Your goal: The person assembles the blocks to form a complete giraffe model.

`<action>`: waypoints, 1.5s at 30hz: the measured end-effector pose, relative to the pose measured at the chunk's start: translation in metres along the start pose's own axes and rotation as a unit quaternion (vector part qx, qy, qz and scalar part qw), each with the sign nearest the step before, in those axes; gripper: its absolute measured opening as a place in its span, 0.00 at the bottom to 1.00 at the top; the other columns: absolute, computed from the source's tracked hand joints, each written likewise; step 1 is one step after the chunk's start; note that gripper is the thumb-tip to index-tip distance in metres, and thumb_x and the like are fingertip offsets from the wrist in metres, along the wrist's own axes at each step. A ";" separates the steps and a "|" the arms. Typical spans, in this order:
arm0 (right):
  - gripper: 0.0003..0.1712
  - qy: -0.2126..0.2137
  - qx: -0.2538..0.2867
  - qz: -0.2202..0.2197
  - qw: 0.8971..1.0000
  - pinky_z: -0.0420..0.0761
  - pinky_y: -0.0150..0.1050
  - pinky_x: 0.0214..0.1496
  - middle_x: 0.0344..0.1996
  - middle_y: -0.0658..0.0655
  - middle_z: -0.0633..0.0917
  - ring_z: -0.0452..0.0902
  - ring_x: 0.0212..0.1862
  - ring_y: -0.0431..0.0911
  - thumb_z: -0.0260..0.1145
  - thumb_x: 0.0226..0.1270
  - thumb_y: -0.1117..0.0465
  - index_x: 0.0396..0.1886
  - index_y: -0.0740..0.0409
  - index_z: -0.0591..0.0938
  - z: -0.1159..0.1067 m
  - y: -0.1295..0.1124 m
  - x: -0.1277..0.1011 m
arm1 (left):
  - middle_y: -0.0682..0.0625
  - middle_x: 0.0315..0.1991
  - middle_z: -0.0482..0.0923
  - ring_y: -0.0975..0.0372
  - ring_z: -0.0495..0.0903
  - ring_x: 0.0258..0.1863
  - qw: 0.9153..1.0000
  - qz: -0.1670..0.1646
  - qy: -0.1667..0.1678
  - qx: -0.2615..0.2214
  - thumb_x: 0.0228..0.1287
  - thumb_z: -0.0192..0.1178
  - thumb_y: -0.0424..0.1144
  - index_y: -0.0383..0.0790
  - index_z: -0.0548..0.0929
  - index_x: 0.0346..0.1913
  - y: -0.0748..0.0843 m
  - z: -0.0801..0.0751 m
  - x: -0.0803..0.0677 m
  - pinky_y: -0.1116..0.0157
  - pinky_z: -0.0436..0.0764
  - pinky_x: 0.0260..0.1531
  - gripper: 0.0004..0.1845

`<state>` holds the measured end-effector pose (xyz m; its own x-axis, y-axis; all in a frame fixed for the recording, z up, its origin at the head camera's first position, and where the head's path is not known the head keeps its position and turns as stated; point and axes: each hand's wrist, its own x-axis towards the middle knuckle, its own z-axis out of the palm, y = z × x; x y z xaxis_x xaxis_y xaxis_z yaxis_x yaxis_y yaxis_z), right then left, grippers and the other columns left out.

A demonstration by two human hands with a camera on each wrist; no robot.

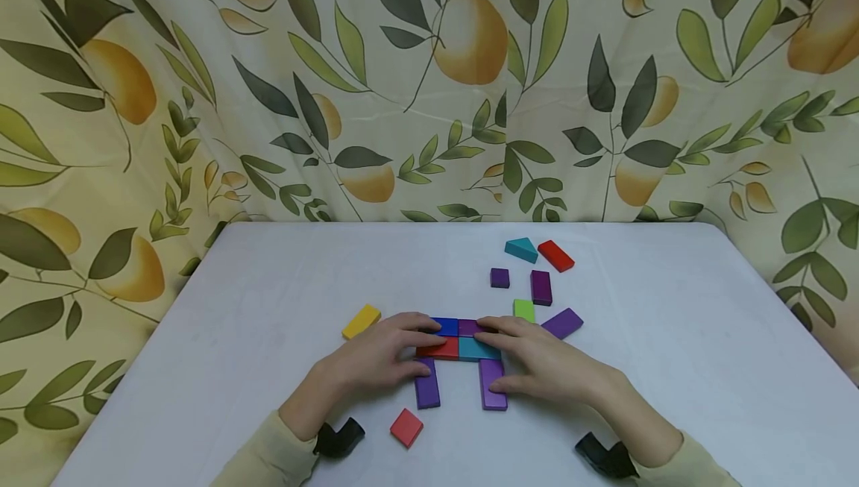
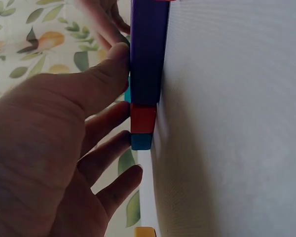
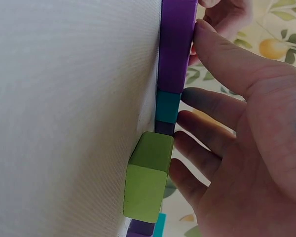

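— How do the hands lie?

— Both come up from the lower edge of the head view, palms down on the white worktop. The left hand and right hand meet over a flat cluster of blocks at lower centre.

— How many blocks?

— In the cluster I count six: blue, dark purple, red and teal in a square, plus two purple bars pointing toward the lower edge. Loose ones: one yellow block to the left, one red square below, and to the upper right a green one, four purple, one teal, one red.

— And the fingers?

— Straight and slightly spread, holding nothing. The left fingers rest against the red and blue blocks, thumb on the left purple bar. The right fingers lie along the teal block, thumb against the right purple bar; the green block sits just beside them.
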<state>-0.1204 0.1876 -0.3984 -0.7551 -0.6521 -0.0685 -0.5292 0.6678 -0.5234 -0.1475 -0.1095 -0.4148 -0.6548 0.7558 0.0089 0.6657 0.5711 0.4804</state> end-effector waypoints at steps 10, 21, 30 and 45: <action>0.40 -0.004 -0.001 0.003 1.000 0.65 0.64 0.69 0.74 0.56 0.66 0.58 0.74 0.58 0.71 0.65 0.42 0.72 0.55 0.74 0.000 0.000 0.000 | 0.54 0.67 0.74 0.59 0.66 0.70 1.000 -0.001 0.004 -0.008 0.69 0.66 0.48 0.48 0.82 0.65 -0.003 0.001 0.002 0.59 0.69 0.67 0.23; 0.40 -0.004 -0.004 -0.002 1.000 0.64 0.64 0.69 0.74 0.55 0.66 0.58 0.74 0.58 0.71 0.66 0.42 0.72 0.55 0.74 -0.001 -0.001 0.000 | 0.55 0.66 0.75 0.58 0.66 0.70 1.000 -0.005 0.012 -0.005 0.70 0.64 0.47 0.49 0.84 0.63 -0.005 0.002 0.003 0.58 0.69 0.67 0.21; 0.40 -0.005 -0.005 -0.001 1.000 0.64 0.64 0.69 0.74 0.55 0.66 0.58 0.74 0.58 0.71 0.66 0.42 0.72 0.55 0.74 -0.002 -0.001 0.001 | 0.56 0.67 0.74 0.58 0.66 0.71 1.000 -0.014 0.008 -0.010 0.68 0.65 0.51 0.49 0.83 0.64 -0.005 0.001 0.004 0.56 0.69 0.67 0.24; 0.40 -0.009 -0.006 0.002 1.000 0.65 0.64 0.69 0.74 0.56 0.66 0.58 0.74 0.58 0.71 0.66 0.42 0.72 0.55 0.74 -0.002 -0.001 0.001 | 0.56 0.68 0.73 0.58 0.64 0.72 1.000 -0.020 -0.007 -0.004 0.62 0.70 0.54 0.49 0.82 0.66 -0.002 0.000 0.003 0.57 0.69 0.67 0.30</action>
<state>-0.1216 0.1872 -0.3966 -0.7499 -0.6560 -0.0856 -0.5310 0.6740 -0.5136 -0.1506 -0.1083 -0.4152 -0.6762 0.7363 -0.0224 0.6360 0.5989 0.4867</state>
